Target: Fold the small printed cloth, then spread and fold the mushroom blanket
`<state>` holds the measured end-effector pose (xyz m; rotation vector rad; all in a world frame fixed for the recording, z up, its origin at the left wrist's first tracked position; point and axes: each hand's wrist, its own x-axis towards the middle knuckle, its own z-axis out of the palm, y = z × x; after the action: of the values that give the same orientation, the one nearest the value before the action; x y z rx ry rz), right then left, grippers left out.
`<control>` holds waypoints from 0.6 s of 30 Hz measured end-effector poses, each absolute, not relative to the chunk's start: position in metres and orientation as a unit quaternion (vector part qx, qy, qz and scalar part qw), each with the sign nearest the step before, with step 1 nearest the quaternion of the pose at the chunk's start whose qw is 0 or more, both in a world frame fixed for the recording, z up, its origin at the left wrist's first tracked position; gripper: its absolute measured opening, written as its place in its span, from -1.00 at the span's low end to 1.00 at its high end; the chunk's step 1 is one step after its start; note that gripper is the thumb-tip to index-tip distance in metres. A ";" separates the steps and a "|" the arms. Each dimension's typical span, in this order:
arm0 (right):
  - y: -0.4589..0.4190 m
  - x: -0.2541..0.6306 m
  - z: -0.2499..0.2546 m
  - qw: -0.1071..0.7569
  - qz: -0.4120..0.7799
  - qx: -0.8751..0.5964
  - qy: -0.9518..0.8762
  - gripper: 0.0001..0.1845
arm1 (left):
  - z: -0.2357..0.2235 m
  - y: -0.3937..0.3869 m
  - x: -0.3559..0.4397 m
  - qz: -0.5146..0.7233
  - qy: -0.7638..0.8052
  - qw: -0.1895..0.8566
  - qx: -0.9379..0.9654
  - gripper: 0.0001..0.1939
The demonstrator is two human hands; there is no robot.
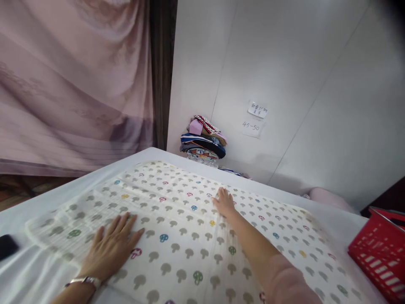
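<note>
A cream cloth [190, 240] printed with grey and coloured mushrooms lies spread over a table with a white cover. My left hand [110, 245] rests palm down on its left part, fingers spread, with a bracelet or watch at the wrist. Reaching further out, my right hand [224, 202] lies flat near the cloth's far edge, its fingers stretched. Neither hand grasps anything. Faint creases run across the cloth, and its near edge runs out of view at the bottom.
A red plastic basket [379, 257] stands at the right edge. Folded clothes [204, 141] are stacked beyond the table by the white wall [284, 63], which bears paper notes [253, 126]. A dark object [8, 247] lies at the left. A pink curtain [76, 84] hangs behind.
</note>
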<state>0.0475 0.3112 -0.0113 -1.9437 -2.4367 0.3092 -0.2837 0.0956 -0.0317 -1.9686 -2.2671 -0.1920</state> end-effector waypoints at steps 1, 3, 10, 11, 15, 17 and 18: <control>0.320 0.047 -0.013 0.001 0.101 -0.625 -0.774 -0.26 | -0.032 0.095 -0.284 -0.051 -0.750 0.073 -0.655 -0.53; 0.332 0.050 -0.017 -0.005 0.108 -0.628 -0.771 -0.25 | -0.031 0.095 -0.284 -0.030 -0.758 0.076 -0.648 -0.52; 0.348 0.062 -0.013 0.011 0.141 -0.618 -0.773 -0.28 | -0.040 0.094 -0.295 -0.007 -0.741 0.074 -0.668 -0.49; 0.352 0.063 -0.012 0.017 0.137 -0.624 -0.769 -0.27 | -0.044 0.094 -0.297 -0.003 -0.742 0.073 -0.666 -0.48; 0.368 0.070 -0.016 0.002 0.114 -0.638 -0.761 -0.23 | -0.050 0.096 -0.299 0.006 -0.763 0.067 -0.642 -0.49; 0.371 0.072 -0.019 -0.007 0.110 -0.635 -0.765 -0.22 | -0.046 0.096 -0.296 -0.008 -0.763 0.054 -0.644 -0.50; 0.371 0.072 -0.020 -0.008 0.109 -0.635 -0.765 -0.23 | -0.041 0.095 -0.294 -0.018 -0.761 0.045 -0.647 -0.50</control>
<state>0.0720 0.3711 -0.0198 -2.0046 -2.4159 0.3448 -0.2937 0.0951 -0.0411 -1.9778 -2.3232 -0.0547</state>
